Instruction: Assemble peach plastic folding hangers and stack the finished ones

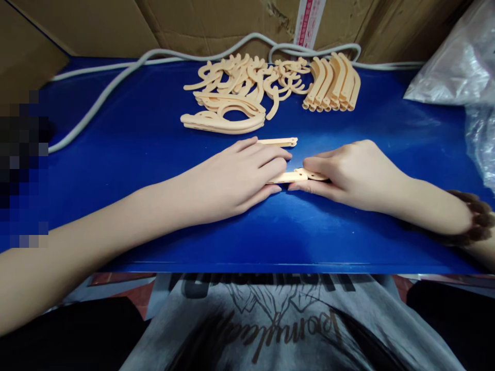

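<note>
My left hand [247,175] is closed on a beige plastic hanger arm [288,178] just above the blue table. Its right end, with a small hole, sticks out past my fingers. At that end my right hand [348,172] pinches a second beige plastic piece [315,175], which touches the arm; its far part is hidden by my fingers. Another slim beige piece [280,142] lies beyond my left fingers, partly covered by them. Farther back are stacked folding hangers [224,123], a heap of curved hook pieces [247,77] and a row of curved arms [332,85].
A pale cable [116,87] loops over the left and back of the blue table [154,247]. Cardboard boxes [224,26] stand behind it. Clear plastic bags [452,62] lie at the right. The table's front edge runs close to my body.
</note>
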{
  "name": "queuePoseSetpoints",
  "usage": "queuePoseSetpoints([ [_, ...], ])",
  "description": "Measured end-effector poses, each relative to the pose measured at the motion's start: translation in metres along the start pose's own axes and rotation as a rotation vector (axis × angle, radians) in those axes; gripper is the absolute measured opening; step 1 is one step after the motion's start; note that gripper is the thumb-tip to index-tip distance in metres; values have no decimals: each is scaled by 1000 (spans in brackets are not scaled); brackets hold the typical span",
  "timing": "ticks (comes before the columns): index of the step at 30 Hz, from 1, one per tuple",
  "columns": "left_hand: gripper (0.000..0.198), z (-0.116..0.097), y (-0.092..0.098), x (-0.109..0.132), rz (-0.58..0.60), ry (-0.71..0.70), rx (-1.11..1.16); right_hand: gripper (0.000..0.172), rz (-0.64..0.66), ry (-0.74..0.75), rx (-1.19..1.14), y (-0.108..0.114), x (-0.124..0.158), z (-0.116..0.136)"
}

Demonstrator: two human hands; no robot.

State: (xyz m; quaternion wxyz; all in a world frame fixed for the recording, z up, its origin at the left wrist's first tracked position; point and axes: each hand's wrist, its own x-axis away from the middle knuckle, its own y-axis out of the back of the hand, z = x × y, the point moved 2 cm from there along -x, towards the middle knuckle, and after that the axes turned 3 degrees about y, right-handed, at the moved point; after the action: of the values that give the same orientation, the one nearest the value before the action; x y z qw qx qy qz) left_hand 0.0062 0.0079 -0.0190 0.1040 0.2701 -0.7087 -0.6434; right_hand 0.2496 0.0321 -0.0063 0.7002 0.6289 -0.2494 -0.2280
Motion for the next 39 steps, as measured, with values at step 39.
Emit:
queuePoseSetpoints([
  [39, 32, 0, 1, 1, 30, 36, 41, 88, -22, 22, -48, 0, 0, -2],
])
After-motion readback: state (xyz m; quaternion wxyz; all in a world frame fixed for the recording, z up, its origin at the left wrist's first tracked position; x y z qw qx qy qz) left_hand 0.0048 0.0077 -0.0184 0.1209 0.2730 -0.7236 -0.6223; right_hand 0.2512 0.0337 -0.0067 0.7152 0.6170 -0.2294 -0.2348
